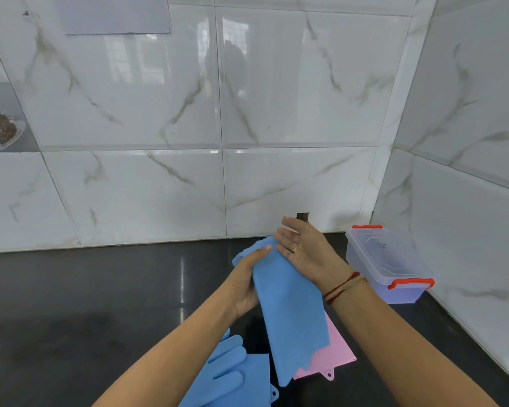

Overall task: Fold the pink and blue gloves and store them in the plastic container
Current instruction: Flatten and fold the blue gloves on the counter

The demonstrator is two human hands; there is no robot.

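Observation:
A long blue glove (291, 312) is lifted above the dark counter, its cuff hanging toward me. My left hand (246, 282) grips its upper left edge near the fingers. My right hand (303, 249) lies flat against the glove's top right with fingers spread. A pink glove (334, 352) lies on the counter, partly hidden under the hanging blue one. A second blue glove (232, 374) rests flat near my left forearm. The clear plastic container (385, 262) with red latches stands at the right, its lid on.
The black counter (86, 304) runs up to white marble-tiled walls behind and on the right. The container sits in the right corner. A paper sheet (115, 13) is stuck high on the wall. Food pictures (0, 127) hang at far left.

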